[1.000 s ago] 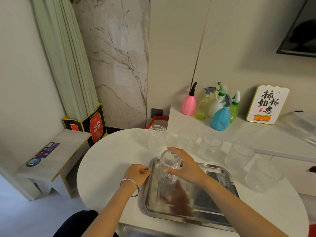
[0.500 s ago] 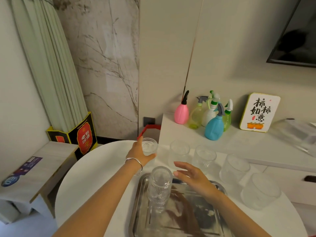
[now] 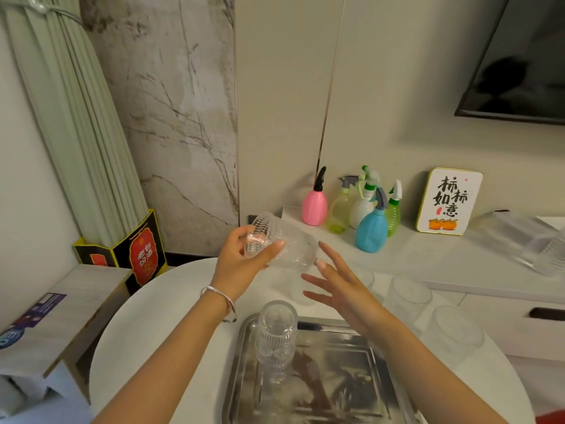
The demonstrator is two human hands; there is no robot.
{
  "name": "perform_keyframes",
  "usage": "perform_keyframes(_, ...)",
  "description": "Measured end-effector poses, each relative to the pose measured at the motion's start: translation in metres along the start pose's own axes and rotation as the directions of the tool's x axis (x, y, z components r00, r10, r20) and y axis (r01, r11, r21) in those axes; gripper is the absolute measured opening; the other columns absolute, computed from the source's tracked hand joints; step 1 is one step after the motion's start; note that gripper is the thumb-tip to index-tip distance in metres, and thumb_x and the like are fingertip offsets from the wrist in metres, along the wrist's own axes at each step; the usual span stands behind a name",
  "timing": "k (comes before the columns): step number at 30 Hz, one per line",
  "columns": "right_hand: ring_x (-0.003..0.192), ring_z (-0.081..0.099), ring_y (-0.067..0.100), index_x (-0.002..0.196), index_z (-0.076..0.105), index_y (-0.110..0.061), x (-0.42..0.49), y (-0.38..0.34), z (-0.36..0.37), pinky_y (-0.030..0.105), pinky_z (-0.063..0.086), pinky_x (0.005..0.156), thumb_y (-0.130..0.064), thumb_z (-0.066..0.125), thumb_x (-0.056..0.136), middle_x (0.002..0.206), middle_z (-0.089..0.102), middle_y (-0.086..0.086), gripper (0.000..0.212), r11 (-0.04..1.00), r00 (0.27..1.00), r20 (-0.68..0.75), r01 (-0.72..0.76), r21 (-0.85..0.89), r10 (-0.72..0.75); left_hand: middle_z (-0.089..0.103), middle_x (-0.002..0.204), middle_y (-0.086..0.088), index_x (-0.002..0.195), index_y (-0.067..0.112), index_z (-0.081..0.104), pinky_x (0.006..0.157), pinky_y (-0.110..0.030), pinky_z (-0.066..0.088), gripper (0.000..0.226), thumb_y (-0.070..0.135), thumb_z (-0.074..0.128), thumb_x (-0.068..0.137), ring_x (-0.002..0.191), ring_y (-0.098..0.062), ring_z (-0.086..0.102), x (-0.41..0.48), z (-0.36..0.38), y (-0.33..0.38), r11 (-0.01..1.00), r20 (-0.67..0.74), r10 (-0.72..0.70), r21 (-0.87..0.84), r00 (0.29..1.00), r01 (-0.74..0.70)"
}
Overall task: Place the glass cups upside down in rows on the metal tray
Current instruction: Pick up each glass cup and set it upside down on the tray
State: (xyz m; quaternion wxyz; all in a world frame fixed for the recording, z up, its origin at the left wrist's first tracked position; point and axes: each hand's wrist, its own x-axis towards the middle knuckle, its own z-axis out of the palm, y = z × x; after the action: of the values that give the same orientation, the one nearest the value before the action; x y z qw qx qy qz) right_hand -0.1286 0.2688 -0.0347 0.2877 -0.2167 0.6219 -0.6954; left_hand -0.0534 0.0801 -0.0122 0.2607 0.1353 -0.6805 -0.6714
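Glass cups are what we are sorting, and from the head view we see one cup (image 3: 276, 335) already standing upside down at the far left corner of the metal tray (image 3: 379, 365). Our left hand (image 3: 241, 264) is up in the air over the white bench (image 3: 159, 325), wrapped around a second cup (image 3: 279, 244) that lies tipped on its side — its bottom end sits in our fingers and its open mouth points to the right. Our right hand (image 3: 342, 289) is spread open and holds nothing, just beside that mouth.

More cups (image 3: 408, 296) wait on the bench behind the tray, near the spray bottles (image 3: 371, 223).

We think the cup is stiff, smooth and easy to break, so it could slip. The bumpy ridges on its side look like the best place to hold it — round the middle, with a gentle squeeze — and we should set it down softly next to the first one.
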Motion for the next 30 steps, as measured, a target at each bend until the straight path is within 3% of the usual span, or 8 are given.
perform_keyframes(3,0.117,0.061,0.026,0.139,0.040,-0.031,-0.006,-0.013,0.000,0.040,0.054,0.091,-0.042,0.062,0.079,0.132,0.061,0.000,0.064,0.985,0.998,0.023,0.046,0.165,-0.050,0.062,0.116,-0.002,0.121,0.015,0.049,0.065,-0.019,0.056,0.080,0.045,0.074,0.050,0.100,-0.015,0.064,-0.019,0.016,0.011,0.976,0.114,-0.086,-0.190,0.990,0.107)
perform_keyframes(6,0.109,0.066,0.021,0.134,0.047,-0.024,-0.020,-0.019,-0.004,0.032,0.058,0.082,-0.040,0.066,0.074,0.117,0.071,0.001,0.065,0.983,0.992,-0.079,0.106,0.150,-0.095,0.063,0.121,-0.005,0.121,0.016,0.050,0.073,-0.023,0.057,0.075,0.046,0.072,0.056,0.102,-0.014,0.065,-0.030,0.025,0.005,0.962,0.205,-0.119,-0.217,0.971,0.164)
perform_keyframes(10,0.098,0.069,0.012,0.117,0.058,-0.037,-0.041,-0.026,-0.017,0.022,0.057,0.072,-0.045,0.074,0.063,0.111,0.070,-0.002,0.056,0.975,0.953,-0.210,0.207,-0.080,-0.219,0.050,0.130,0.004,0.136,0.027,0.030,0.091,-0.030,0.049,0.088,0.050,0.070,0.060,0.113,-0.013,0.054,-0.032,0.018,-0.018,0.993,0.290,-0.105,0.081,0.951,0.085)
perform_keyframes(12,0.095,0.068,0.011,0.114,0.057,-0.043,-0.048,-0.029,-0.025,0.018,0.055,0.069,-0.051,0.075,0.059,0.114,0.064,-0.010,0.058,0.939,0.928,-0.255,0.198,-0.281,-0.272,0.043,0.132,0.007,0.140,0.028,0.021,0.095,-0.029,0.040,0.093,0.045,0.073,0.065,0.118,-0.013,0.044,-0.034,0.007,-0.039,0.953,0.279,-0.098,0.301,0.955,0.010)
perform_keyframes(15,0.095,0.059,0.002,0.117,0.055,-0.042,-0.053,-0.022,-0.036,0.010,0.050,0.064,-0.057,0.076,0.054,0.112,0.060,-0.022,0.068,0.831,0.909,-0.269,0.132,-0.540,-0.319,0.038,0.143,0.003,0.139,0.027,0.026,0.098,-0.031,0.038,0.085,0.042,0.073,0.069,0.126,-0.018,0.039,-0.042,-0.005,-0.071,0.870,0.337,-0.169,0.492,0.926,-0.020)
perform_keyframes(20,0.088,0.058,0.003,0.122,0.057,-0.032,-0.049,0.011,-0.042,0.011,0.043,0.072,-0.050,0.082,0.059,0.115,0.062,-0.012,0.070,0.675,0.941,-0.225,0.007,-0.738,-0.255,0.043,0.140,0.001,0.134,0.024,0.034,0.097,-0.026,0.038,0.076,0.040,0.073,0.071,0.125,-0.019,0.043,-0.051,-0.005,-0.093,0.861,0.347,-0.164,0.507,0.923,-0.038)
perform_keyframes(25,0.105,0.057,0.014,0.124,0.057,-0.030,-0.044,0.045,-0.037,0.034,0.050,0.092,-0.055,0.081,0.057,0.128,0.060,-0.005,0.075,0.616,0.969,-0.195,-0.060,-0.785,-0.154,0.046,0.135,0.003,0.130,0.027,0.037,0.092,-0.022,0.039,0.069,0.040,0.072,0.072,0.114,-0.011,0.044,-0.049,-0.005,-0.097,0.864,0.341,-0.141,0.501,0.929,-0.052)
perform_keyframes(30,0.109,0.055,0.014,0.124,0.057,-0.029,-0.039,0.053,-0.033,0.030,0.046,0.093,-0.052,0.081,0.061,0.131,0.058,-0.004,0.071,0.597,0.976,-0.166,-0.050,-0.801,-0.141,0.046,0.136,0.002,0.129,0.029,0.038,0.092,-0.023,0.040,0.067,0.040,0.072,0.072,0.112,-0.009,0.043,-0.048,-0.005,-0.101,0.864,0.336,-0.134,0.500,0.932,-0.056)
